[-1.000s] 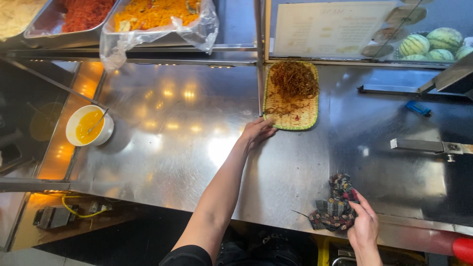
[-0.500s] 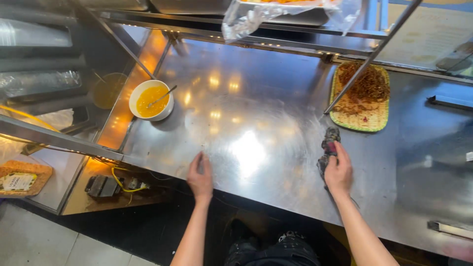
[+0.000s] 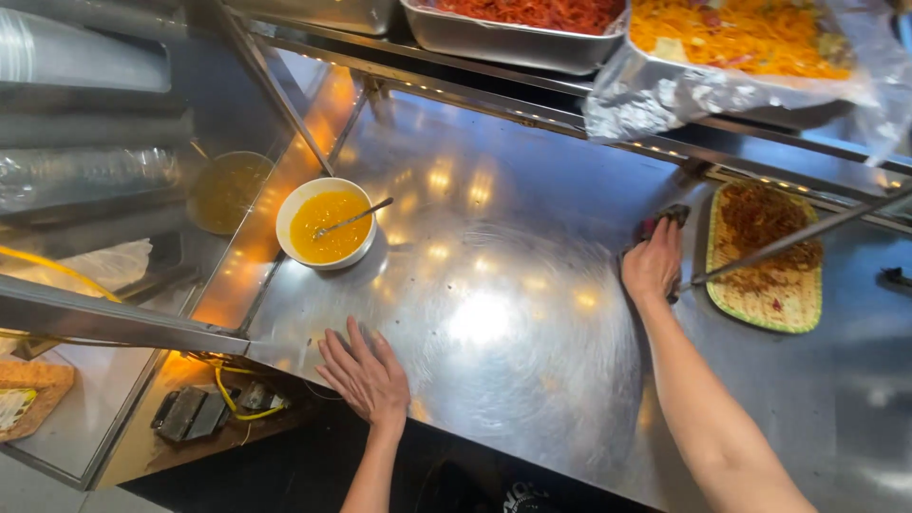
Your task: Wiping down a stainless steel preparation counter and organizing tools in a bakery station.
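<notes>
While the left hand (image 3: pixel 366 375) lies flat with its fingers spread on the near edge of the shiny metal counter (image 3: pixel 494 313), it holds nothing. Over on the right, the right hand (image 3: pixel 654 264) is closed around a dark cloth (image 3: pixel 665 218) and presses it down on the counter. That cloth sits just to the left of a green woven tray (image 3: pixel 765 318), which has brown food crumbs on it. Both hands are well apart from each other. On the far left of the counter stands a white bowl (image 3: pixel 327 225) full of yellow sauce, with a spoon (image 3: pixel 356 218) leaning in it. Up on the far shelf sit two metal pans: one pan of red food (image 3: pixel 513 24) and one pan of orange food (image 3: pixel 731 47) wrapped in clear plastic.
</notes>
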